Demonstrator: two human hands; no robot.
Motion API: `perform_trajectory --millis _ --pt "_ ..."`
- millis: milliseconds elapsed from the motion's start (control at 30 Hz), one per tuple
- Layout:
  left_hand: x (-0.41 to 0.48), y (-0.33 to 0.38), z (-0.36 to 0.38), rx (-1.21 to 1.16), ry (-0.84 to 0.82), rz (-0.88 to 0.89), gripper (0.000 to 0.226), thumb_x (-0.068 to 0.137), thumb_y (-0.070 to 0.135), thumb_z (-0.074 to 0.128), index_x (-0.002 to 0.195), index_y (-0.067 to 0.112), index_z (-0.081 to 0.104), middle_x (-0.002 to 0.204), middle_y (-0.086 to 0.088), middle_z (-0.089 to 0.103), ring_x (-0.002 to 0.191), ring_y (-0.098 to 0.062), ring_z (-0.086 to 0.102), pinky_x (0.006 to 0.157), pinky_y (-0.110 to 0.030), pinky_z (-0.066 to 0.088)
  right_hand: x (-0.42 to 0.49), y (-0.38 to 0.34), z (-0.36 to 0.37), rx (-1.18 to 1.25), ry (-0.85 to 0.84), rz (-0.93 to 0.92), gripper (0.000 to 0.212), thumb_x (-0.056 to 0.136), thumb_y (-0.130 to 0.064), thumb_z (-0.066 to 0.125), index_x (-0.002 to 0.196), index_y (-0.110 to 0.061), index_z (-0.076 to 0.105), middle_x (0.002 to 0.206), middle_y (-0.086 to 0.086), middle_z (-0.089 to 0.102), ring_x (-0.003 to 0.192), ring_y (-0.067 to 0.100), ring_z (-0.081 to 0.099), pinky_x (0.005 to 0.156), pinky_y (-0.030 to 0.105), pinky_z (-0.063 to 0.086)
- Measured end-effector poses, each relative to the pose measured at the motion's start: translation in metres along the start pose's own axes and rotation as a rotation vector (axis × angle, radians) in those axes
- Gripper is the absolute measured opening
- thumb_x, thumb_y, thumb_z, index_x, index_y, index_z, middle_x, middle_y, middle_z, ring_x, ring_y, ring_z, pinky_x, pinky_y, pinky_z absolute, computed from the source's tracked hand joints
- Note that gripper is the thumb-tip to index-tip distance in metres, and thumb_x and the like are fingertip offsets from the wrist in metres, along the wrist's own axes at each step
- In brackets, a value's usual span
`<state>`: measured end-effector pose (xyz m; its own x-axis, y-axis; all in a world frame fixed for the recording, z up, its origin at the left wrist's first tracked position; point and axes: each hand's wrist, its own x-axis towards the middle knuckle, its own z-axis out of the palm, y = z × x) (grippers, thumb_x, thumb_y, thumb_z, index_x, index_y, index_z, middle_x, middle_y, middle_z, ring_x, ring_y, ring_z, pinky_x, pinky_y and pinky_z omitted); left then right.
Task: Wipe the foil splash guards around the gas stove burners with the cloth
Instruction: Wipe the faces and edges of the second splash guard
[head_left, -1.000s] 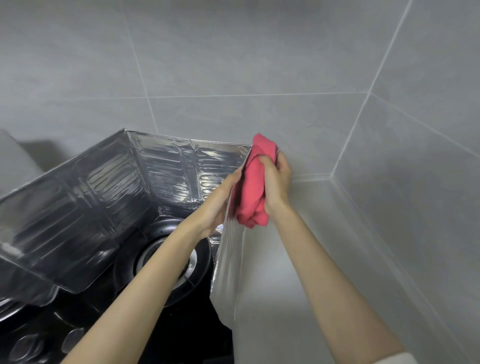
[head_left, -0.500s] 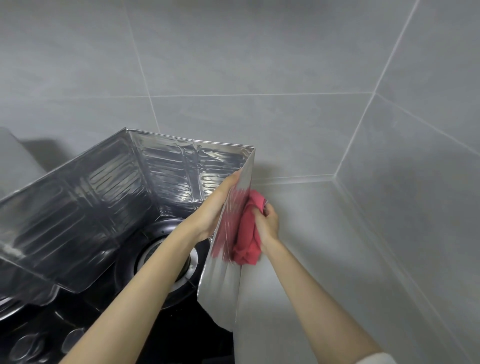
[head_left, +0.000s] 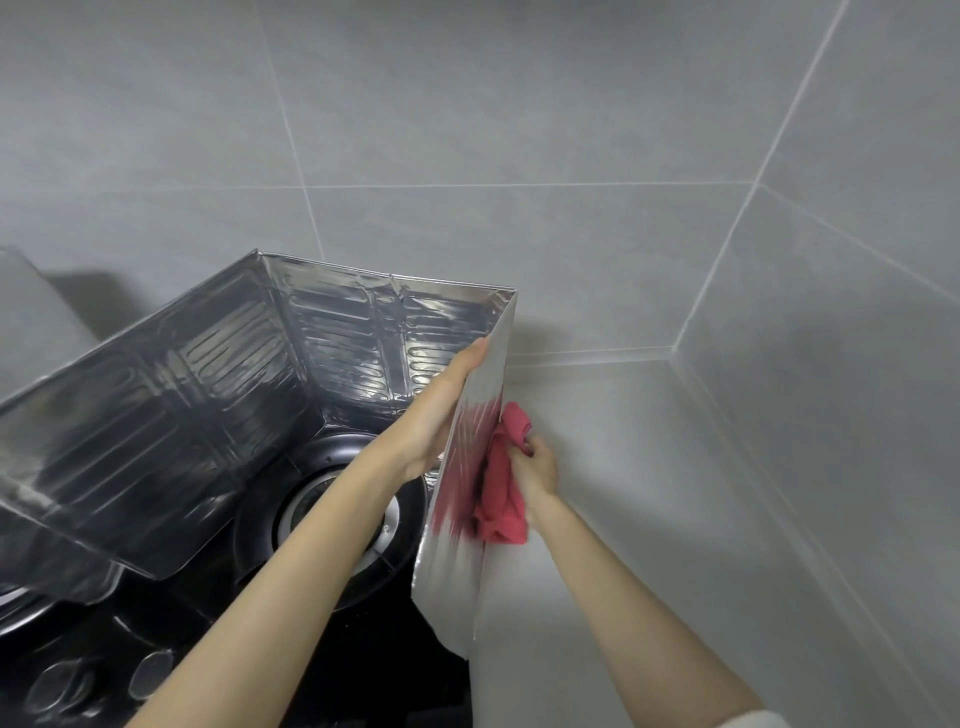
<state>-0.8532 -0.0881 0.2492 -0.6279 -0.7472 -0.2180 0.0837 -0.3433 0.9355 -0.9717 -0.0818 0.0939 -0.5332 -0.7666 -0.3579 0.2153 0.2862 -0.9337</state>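
A shiny foil splash guard (head_left: 218, 395) stands folded around the right gas burner (head_left: 337, 514) of a black stove. Its rightmost panel (head_left: 457, 561) stands upright between my hands. My left hand (head_left: 441, 410) lies flat with straight fingers against that panel's inner side. My right hand (head_left: 537, 465) grips a bunched red cloth (head_left: 501, 493) and presses it on the panel's outer side, about halfway down. The cloth's red colour is mirrored in the foil.
Grey tiled walls meet in a corner at the back right. A grey countertop (head_left: 649, 519) lies right of the stove. Two stove knobs (head_left: 150, 673) sit at the lower left. Part of another burner (head_left: 21, 608) shows at the left edge.
My right hand has slid the red cloth down the outer side of the right panel, from its top edge to about mid-height. My left hand stays flat on the inner side.
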Motion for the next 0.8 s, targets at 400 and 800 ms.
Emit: perform_trajectory --millis 400,800 --pt "0.004 -0.008 0.007 -0.069 0.105 0.018 0.045 0.096 0.045 0.041 0.118 0.012 0.064 0.118 -0.011 0.067 0.114 -0.022 0.061 0.108 -0.038 0.039 -0.083 -0.116 -0.002 0.408 -0.145 -0.145 0.017 0.087 0.0 0.055 0.086 -0.015 0.062 0.082 0.005 0.065 0.075 0.018 0.061 0.077 0.031 0.052" --pt "-0.003 -0.008 0.01 -0.176 0.059 -0.058 0.052 0.092 0.051 0.046 0.12 0.012 0.065 0.122 -0.017 0.063 0.113 -0.03 0.061 0.102 -0.038 0.046 -0.075 -0.054 0.004 0.285 -0.085 -0.054 0.035 0.088 -0.007 0.056 0.123 -0.011 0.056 0.111 0.011 0.066 0.101 0.024 0.064 0.097 0.042 0.05"
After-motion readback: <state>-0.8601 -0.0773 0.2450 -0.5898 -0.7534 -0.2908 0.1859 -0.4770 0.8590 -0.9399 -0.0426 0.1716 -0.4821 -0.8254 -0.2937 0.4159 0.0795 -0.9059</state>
